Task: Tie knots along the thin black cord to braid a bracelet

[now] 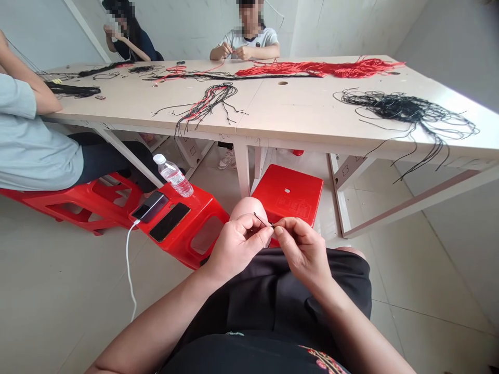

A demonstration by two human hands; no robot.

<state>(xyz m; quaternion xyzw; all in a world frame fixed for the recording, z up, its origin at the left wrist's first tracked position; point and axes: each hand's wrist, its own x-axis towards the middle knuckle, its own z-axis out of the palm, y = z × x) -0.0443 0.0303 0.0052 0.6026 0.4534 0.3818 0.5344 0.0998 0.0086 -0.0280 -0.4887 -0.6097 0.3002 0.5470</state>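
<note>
A thin black cord [263, 219], pinched mid-air

A short length slanted between the left hand [237, 249] and the right hand [303, 250], held at the fingertips of both, with one end curving up just past the left hand's fingers.

I sat in a bare craft workshop: a long table [273, 104] heaped with red and black cords [315, 67] at twelve o'clock, red plastic stools [212, 208] at ten, tiled floor [429, 270] around.

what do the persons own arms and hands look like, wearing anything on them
The left hand and right hand are bare, without gloves, and the forearms show no sleeves or watch. Below them is a black garment with red floral embroidery.
</note>
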